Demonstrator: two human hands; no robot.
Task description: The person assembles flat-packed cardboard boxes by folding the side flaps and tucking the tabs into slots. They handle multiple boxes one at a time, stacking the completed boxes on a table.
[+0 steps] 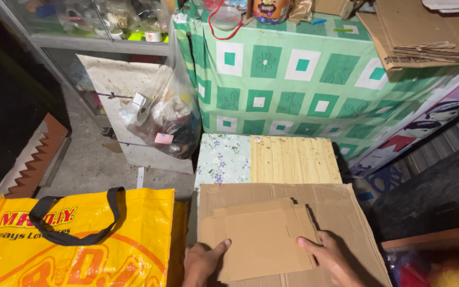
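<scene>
Cardboard pieces (264,239) under both hands, beside yellow bag (81,239)

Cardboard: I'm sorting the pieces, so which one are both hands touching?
The small flat piece on top of the big sheet. The left hand and right hand press its lower edge; the folded stack sits apart on the green-clothed table.
</scene>
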